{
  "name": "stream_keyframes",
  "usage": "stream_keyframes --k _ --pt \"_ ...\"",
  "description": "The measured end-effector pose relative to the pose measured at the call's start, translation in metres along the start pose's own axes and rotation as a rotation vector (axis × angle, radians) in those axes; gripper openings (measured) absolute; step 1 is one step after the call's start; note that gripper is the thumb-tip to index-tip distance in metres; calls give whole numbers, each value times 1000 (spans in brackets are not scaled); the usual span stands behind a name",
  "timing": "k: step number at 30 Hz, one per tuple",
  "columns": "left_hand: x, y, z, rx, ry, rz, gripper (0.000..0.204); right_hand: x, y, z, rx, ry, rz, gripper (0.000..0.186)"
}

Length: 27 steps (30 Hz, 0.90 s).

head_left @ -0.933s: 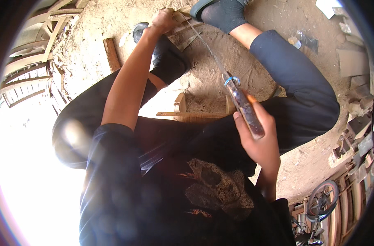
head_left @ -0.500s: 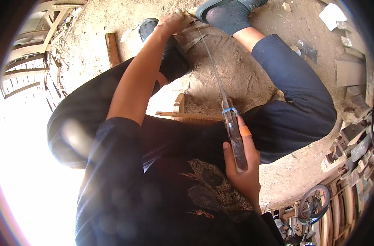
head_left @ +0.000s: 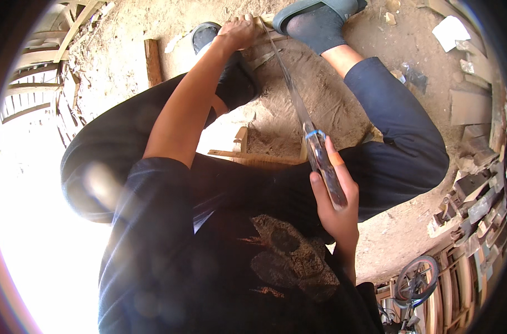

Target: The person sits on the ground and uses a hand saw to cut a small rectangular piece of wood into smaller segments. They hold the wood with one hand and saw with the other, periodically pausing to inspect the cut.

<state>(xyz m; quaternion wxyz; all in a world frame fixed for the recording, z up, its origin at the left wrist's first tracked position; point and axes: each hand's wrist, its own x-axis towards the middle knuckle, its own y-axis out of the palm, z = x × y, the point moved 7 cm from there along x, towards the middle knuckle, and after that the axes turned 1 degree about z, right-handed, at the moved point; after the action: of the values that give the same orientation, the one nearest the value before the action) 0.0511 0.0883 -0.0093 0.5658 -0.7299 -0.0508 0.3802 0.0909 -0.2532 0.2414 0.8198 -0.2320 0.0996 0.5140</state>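
Note:
My right hand point(head_left: 340, 203) is wrapped round the dark handle of a handsaw point(head_left: 302, 113), its index finger stretched along the side with an orange band on it. Blue binding circles the handle where the narrow blade begins. The blade runs away from me, its tip end resting at a light wooden piece point(head_left: 263, 23) between my feet. Over that wood, at the far side, my left hand point(head_left: 238, 32) is closed and pressing down. Its fingers partly hide the wood, whose full shape I cannot make out.
My sandalled feet point(head_left: 314, 25) flank the wood. Below the blade is a low wooden seat or board point(head_left: 259, 158). A short wood block point(head_left: 152, 62) lies on the dirt floor at left. Scrap wood point(head_left: 476, 183) piles along the right, with a bicycle wheel point(head_left: 416, 281) lower right.
My right hand and the saw handle have moved forward, away from me, and slightly right. My left hand stays at the wood, with its fingers shifted a little.

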Motion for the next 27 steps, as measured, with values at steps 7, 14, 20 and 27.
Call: stream_keyframes --k 7,14,20,27 --pt "9 4 -7 39 74 -46 65 -24 1 17 -66 85 -13 56" --pt "8 16 5 25 124 -89 62 6 11 11 -19 -6 20 54" --pt "2 4 -1 0 86 -38 65 1 10 10 6 -13 36 54" --pt "10 9 2 47 174 -148 47 -21 -1 15 -44 -60 -34 55"
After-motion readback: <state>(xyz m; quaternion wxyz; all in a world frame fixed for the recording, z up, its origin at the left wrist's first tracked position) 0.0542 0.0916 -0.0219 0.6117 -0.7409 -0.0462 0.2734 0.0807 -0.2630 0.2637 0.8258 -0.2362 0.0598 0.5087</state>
